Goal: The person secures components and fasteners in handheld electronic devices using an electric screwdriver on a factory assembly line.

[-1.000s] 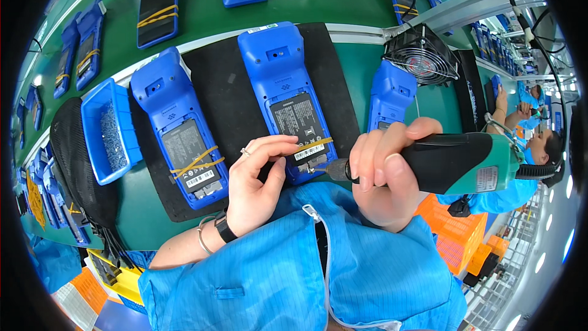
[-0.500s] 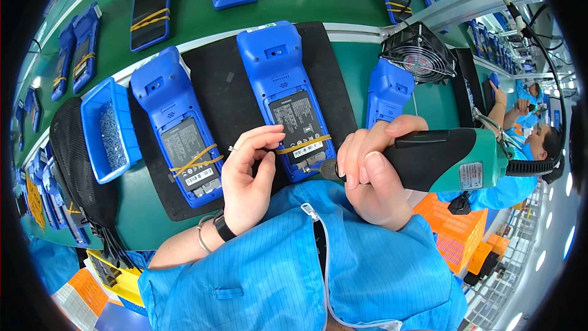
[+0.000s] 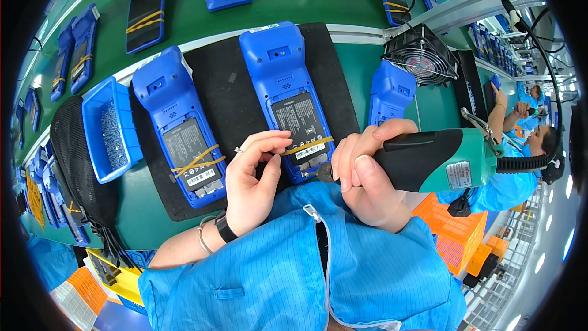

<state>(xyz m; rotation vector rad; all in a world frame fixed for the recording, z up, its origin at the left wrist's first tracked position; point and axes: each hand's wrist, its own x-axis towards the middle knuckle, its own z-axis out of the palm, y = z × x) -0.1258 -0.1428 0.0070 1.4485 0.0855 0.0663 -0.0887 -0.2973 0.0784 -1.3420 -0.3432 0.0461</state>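
A blue handheld terminal (image 3: pixel 278 49) lies back up in front of me, its black battery (image 3: pixel 298 119) exposed and a yellow rubber band (image 3: pixel 309 145) around its lower part. My right hand (image 3: pixel 370 175) is closed around a green and black electric screwdriver (image 3: pixel 419 159), held nearly level. The bit's tip is at the terminal's near left corner; whether a screw sits under it is too small to tell. Beside the terminal's lower left edge, my left hand (image 3: pixel 252 181) has bent fingers, the thumb apart, fingertips at the band. A second banded blue terminal (image 3: pixel 164 86) lies to the left.
Both terminals rest on a black mat (image 3: pixel 214 73). A blue bin (image 3: pixel 125 138) of small screws and a black mesh bag (image 3: pixel 79 153) are at left. On the right are a fan (image 3: pixel 419 61) and another terminal (image 3: pixel 392 89). Several banded terminals lie on the green belt (image 3: pixel 294 0) beyond; co-workers sit far right.
The screwdriver and my right hand have shifted slightly left, the bit staying at the terminal's near corner. My left hand and the terminal moved slightly right. Terminals on the belt have drifted left.
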